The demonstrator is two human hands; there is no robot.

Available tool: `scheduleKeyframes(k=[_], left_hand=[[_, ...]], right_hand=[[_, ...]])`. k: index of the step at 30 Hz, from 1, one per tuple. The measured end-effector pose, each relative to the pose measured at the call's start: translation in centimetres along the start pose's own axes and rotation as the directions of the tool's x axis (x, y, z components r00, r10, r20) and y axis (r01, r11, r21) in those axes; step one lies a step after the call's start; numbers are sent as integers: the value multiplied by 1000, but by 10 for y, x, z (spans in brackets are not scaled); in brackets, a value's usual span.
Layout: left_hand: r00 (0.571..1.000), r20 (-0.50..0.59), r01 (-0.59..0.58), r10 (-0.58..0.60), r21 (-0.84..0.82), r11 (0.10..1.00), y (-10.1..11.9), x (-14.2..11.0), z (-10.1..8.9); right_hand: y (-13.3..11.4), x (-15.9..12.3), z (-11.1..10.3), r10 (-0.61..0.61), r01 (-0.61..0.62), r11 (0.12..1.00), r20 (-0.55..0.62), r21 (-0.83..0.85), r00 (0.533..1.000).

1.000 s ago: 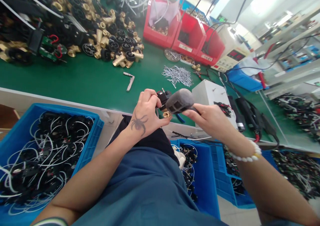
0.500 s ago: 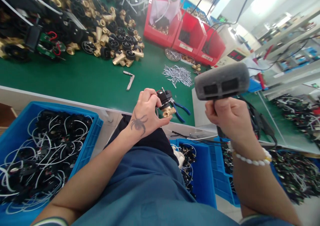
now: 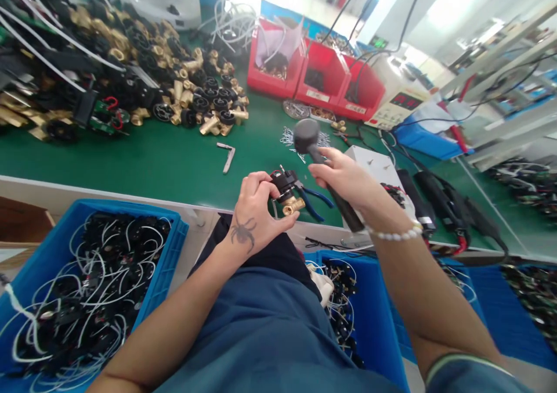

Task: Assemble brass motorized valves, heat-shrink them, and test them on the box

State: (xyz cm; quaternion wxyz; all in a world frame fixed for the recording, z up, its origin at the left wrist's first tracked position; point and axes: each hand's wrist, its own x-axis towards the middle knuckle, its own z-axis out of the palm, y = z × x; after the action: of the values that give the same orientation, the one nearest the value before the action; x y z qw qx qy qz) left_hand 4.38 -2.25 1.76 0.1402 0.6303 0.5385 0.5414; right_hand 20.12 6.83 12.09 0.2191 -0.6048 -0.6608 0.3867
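At the bench's front edge, my left hand (image 3: 256,210) is closed round a brass valve with a black housing (image 3: 293,206), its brass ports facing me. My right hand (image 3: 348,178) grips the dark handle of a mallet (image 3: 306,134). The rounded grey head is raised above the bench, up and to the right of the valve, and apart from it. Blue-handled pliers (image 3: 321,208) lie beside and partly behind the valve. Beyond the mallet head is a scatter of small silver clips (image 3: 287,137), partly hidden by it. An L-shaped metal tool (image 3: 228,158) rests left of them.
Brass and black valve parts (image 3: 191,97) are heaped at the back left. Red bins (image 3: 319,88) stand at the back, beside a box with a digital display (image 3: 398,103). Blue crates (image 3: 169,259) of wired parts flank my lap below the bench. A white box (image 3: 369,161) sits right.
My right hand has swung the mallet down and left, closer to the valve. My left hand keeps its hold on the valve. The camera view has shifted slightly.
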Motion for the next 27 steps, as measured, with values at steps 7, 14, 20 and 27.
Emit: scheduleKeyframes(k=[7, 14, 20, 27], left_hand=[[1000, 4, -28, 28, 7, 1000, -2, 1, 0], [1000, 2, 10, -10, -36, 999, -5, 0, 0], [999, -25, 28, -30, -78, 997, -7, -3, 0], [996, -25, 77, -81, -130, 989, -3, -6, 0]], right_hand=[[-47, 69, 63, -72, 27, 903, 89, 428, 993], [-21, 27, 42, -359, 360, 933, 65, -4, 931], [75, -25, 30, -317, 187, 671, -50, -717, 947], [95, -48, 35, -364, 220, 536, 13, -815, 931]])
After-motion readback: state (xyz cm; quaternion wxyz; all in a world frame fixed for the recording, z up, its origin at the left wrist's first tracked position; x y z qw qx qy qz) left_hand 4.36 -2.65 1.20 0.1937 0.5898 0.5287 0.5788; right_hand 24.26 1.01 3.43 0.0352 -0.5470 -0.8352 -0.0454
